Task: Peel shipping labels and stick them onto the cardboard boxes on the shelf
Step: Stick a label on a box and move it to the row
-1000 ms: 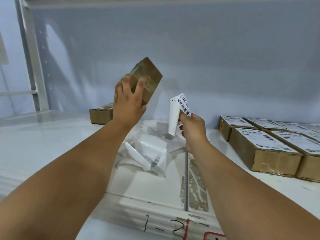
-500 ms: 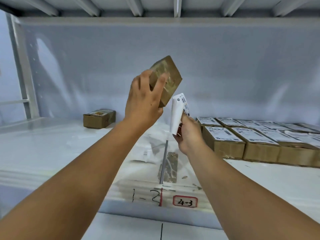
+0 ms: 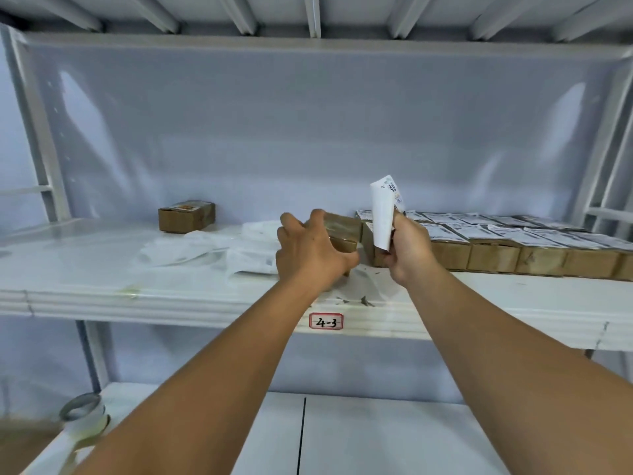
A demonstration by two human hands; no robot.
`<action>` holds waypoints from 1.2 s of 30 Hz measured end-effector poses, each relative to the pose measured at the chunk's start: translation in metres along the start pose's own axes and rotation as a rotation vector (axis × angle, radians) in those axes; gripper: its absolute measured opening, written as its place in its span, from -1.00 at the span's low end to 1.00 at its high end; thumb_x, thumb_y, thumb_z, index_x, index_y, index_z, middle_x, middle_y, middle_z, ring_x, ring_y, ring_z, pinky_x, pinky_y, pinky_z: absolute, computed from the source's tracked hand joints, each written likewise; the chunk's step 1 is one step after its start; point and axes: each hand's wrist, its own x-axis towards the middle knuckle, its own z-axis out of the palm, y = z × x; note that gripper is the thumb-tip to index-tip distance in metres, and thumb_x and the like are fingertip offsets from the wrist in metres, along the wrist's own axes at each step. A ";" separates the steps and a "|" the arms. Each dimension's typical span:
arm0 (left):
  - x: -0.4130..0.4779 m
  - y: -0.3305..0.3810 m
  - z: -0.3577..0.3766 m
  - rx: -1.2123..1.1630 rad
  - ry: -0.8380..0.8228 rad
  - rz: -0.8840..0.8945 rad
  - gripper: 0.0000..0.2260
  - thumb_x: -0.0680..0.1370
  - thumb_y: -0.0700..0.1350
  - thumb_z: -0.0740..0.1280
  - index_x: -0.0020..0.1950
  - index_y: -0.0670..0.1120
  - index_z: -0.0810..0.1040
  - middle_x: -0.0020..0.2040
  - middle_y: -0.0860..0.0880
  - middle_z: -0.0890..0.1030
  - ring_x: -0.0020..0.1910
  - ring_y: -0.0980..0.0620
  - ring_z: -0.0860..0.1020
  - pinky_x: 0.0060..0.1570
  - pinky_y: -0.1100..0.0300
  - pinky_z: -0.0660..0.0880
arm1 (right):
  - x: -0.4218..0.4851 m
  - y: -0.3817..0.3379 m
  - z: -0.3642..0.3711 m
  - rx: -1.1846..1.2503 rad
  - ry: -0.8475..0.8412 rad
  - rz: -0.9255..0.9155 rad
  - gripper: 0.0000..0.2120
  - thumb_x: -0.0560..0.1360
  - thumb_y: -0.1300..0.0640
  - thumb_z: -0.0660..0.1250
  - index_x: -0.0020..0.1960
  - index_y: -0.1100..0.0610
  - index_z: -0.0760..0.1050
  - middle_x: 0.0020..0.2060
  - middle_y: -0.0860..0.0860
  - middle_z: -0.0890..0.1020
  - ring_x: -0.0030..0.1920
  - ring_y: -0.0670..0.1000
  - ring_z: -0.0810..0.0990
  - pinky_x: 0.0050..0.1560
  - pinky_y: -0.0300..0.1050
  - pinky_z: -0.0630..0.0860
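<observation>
My left hand (image 3: 310,253) grips a cardboard box (image 3: 340,231) on the shelf (image 3: 102,289); my right hand (image 3: 407,248) pinches a curled label (image 3: 383,214).

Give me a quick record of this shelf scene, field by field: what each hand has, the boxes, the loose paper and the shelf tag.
left hand: grips a cardboard box, no label visible on it, low at the shelf beside the row
right hand: pinches a curled shipping label, held upright
labelled boxes: row on the right, labels on top
lone box: back left, apart from the rest
backing papers: loose white pile left of the hands
shelf tag: reads 4-3
</observation>
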 end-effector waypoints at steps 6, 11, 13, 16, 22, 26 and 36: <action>-0.026 -0.003 0.006 -0.012 -0.058 -0.046 -0.38 0.28 0.30 0.41 0.26 0.12 0.36 0.10 -0.02 0.20 0.24 -0.06 0.30 -0.02 0.12 0.40 | -0.012 -0.002 -0.012 -0.167 -0.117 -0.026 -0.86 0.50 0.29 0.24 -0.11 0.11 0.53 -0.34 0.04 0.54 -0.31 0.03 0.44 -0.30 -0.15 0.36; -0.046 -0.003 0.009 0.045 -0.062 0.045 -0.38 0.30 0.36 0.37 0.27 0.18 0.32 0.11 -0.02 0.22 0.21 -0.06 0.31 -0.08 0.10 0.44 | -0.018 -0.008 -0.016 -0.270 -0.228 0.006 -0.80 0.49 0.33 0.23 -0.14 0.08 0.54 -0.38 0.00 0.54 -0.37 -0.03 0.43 -0.31 -0.20 0.38; -0.049 -0.004 0.008 0.115 -0.074 0.083 -0.35 0.32 0.41 0.30 0.30 0.14 0.32 0.18 -0.04 0.21 0.26 -0.06 0.26 0.00 0.08 0.43 | -0.019 -0.011 -0.016 -0.283 -0.249 0.008 -0.83 0.50 0.31 0.25 -0.09 0.08 0.55 -0.38 0.00 0.53 -0.39 -0.04 0.44 -0.30 -0.19 0.39; -0.044 -0.005 0.000 -0.002 0.027 0.160 -0.39 0.38 0.38 0.25 0.34 0.10 0.37 0.31 -0.05 0.21 0.34 -0.06 0.18 0.27 0.06 0.32 | -0.015 -0.015 -0.019 -0.328 -0.279 -0.021 -0.87 0.50 0.27 0.30 -0.04 0.09 0.56 -0.33 0.02 0.58 -0.35 -0.01 0.52 -0.22 -0.10 0.49; -0.023 0.006 -0.030 -0.301 0.031 0.460 -0.50 0.49 -0.17 0.39 0.38 0.11 0.37 0.39 0.06 0.27 0.35 0.05 0.20 0.20 0.39 0.12 | -0.017 -0.029 -0.019 -0.417 -0.413 -0.044 -0.86 0.50 0.31 0.28 -0.04 0.11 0.54 -0.37 0.02 0.60 -0.36 -0.02 0.59 -0.35 -0.20 0.51; -0.013 0.005 -0.043 -0.081 -0.014 0.612 -0.78 0.47 -0.16 0.41 0.09 0.04 0.55 0.23 0.11 0.45 0.22 0.10 0.25 0.16 0.29 0.25 | -0.015 -0.037 -0.015 -0.455 -0.449 -0.035 -0.81 0.45 0.37 0.36 0.03 0.21 0.52 -0.17 0.16 0.64 -0.15 0.17 0.63 -0.01 0.11 0.56; -0.019 0.000 -0.050 0.059 -0.094 0.541 -0.64 0.48 0.02 0.38 0.24 0.08 0.39 -0.02 0.12 0.54 -0.08 0.09 0.38 -0.13 0.19 0.34 | -0.011 -0.032 -0.003 -0.568 -0.291 -0.080 -0.89 0.51 0.29 0.31 -0.19 0.18 0.51 -0.19 0.20 0.59 -0.17 0.14 0.58 -0.02 0.15 0.55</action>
